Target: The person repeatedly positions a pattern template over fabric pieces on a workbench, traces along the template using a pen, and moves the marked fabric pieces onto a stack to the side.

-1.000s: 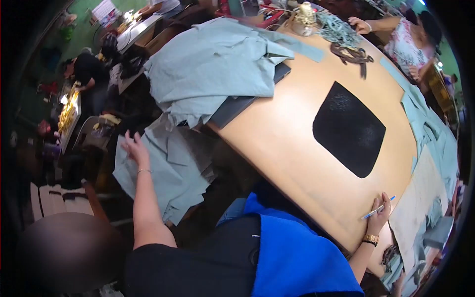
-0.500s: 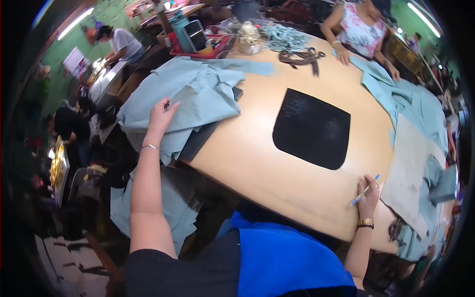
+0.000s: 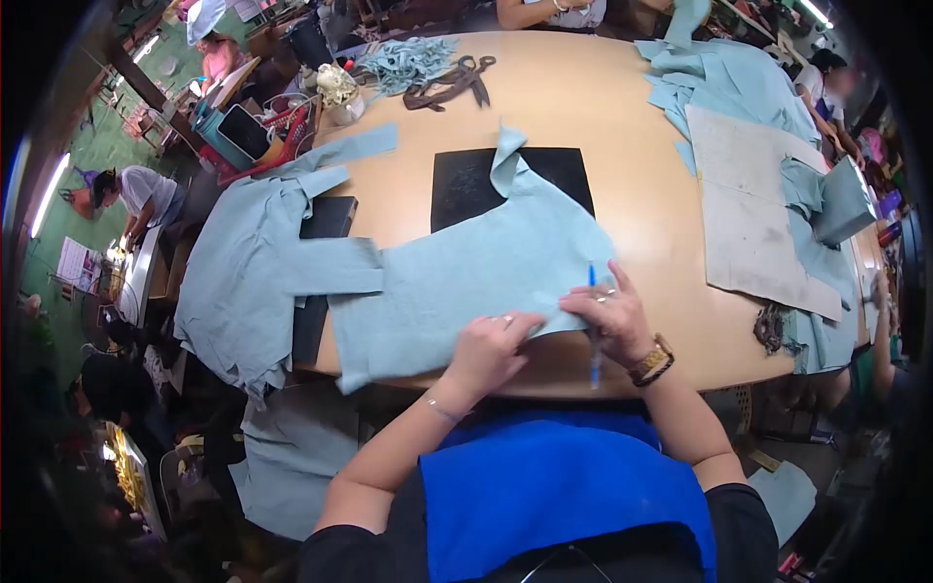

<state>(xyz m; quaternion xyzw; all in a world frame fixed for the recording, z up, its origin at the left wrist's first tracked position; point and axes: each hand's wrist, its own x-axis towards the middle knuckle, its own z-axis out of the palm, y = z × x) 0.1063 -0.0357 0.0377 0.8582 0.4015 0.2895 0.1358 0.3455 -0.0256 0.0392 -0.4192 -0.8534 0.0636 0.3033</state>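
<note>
A light blue-green sheet (image 3: 466, 282) lies over the tabletop and covers part of the black square mat (image 3: 465, 180); one upper corner curls up. My left hand (image 3: 494, 355) is closed on the sheet's lower edge. Beside it, my right hand (image 3: 612, 316) pinches the same edge, with a blue-and-white pen (image 3: 594, 364) held between its fingers. At the left, a pile of similar sheets (image 3: 238, 282) rests over a dark board (image 3: 326, 219).
Scissors (image 3: 476, 80), blue-green scraps (image 3: 408, 63) and a red basket (image 3: 282, 146) stand at the back. More sheets (image 3: 739, 83) and a grey pattern piece (image 3: 753, 214) lie right. A co-worker's arm (image 3: 530, 12) shows beyond the table.
A blue-green sheet now lies over the table and mat. My left hand has come from the pile to the table's front, near my right hand. The view has turned.
</note>
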